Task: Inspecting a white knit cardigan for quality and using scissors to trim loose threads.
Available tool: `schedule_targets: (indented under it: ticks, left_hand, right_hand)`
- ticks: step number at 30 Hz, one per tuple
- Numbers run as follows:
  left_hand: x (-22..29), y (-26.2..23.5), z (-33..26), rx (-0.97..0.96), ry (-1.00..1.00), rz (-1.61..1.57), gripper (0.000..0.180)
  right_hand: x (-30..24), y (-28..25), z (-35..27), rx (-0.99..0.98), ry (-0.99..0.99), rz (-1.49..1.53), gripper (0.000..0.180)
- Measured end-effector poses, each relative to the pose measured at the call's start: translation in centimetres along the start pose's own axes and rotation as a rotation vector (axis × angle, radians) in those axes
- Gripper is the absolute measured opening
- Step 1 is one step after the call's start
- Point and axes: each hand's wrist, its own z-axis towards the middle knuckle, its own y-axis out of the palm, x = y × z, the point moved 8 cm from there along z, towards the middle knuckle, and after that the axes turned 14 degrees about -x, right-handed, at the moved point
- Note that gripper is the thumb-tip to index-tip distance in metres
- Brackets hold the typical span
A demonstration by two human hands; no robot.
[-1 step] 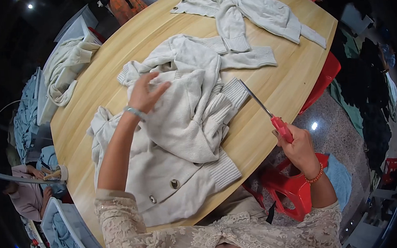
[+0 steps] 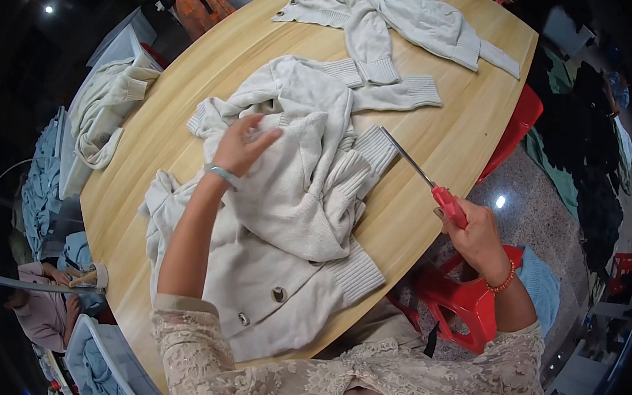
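Observation:
Pale grey knit cardigans lie bunched in front of me on the wooden table (image 2: 153, 106). My left hand (image 2: 240, 150), fingers apart, is over the upper cardigan (image 2: 277, 178); whether it touches the knit I cannot tell. Beneath that one, nearer me, lies another cardigan (image 2: 295, 310) with dark buttons and ribbed edges. Beyond the table's right edge my right hand (image 2: 479, 240) is closed round the red handle of a screwdriver-like tool (image 2: 446, 202). Its thin metal shaft points up and left, the tip showing near a ribbed cuff.
Another grey cardigan (image 2: 421, 26) is spread at the table's far side. At left stand a bin with a cream knit (image 2: 104, 103) and a bin of blue garments (image 2: 100, 378). A red stool (image 2: 469, 304) stands below my right hand. Another person (image 2: 46, 308) sits at far left.
My left hand has shifted slightly to the right above the upper cardigan. My right hand and the tool have stayed in place.

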Motion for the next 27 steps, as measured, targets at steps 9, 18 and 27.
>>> schedule_targets:
  ticks: [9,18,27]
  left_hand:
    - [16.1,6.5,-5.9,-0.421,0.482,-0.264,0.029]
    - [12.1,7.0,-20.7,-1.099,0.162,-0.177,0.034]
    - [-0.7,-1.3,-7.5,0.116,-0.161,0.158,0.078]
  right_hand:
    - [0.7,0.2,0.6,-0.020,0.045,0.156,0.014]
    - [-0.1,0.6,1.4,-0.103,0.120,0.068,0.015]
    - [-2.2,2.5,1.8,-0.112,-0.046,0.139,0.014]
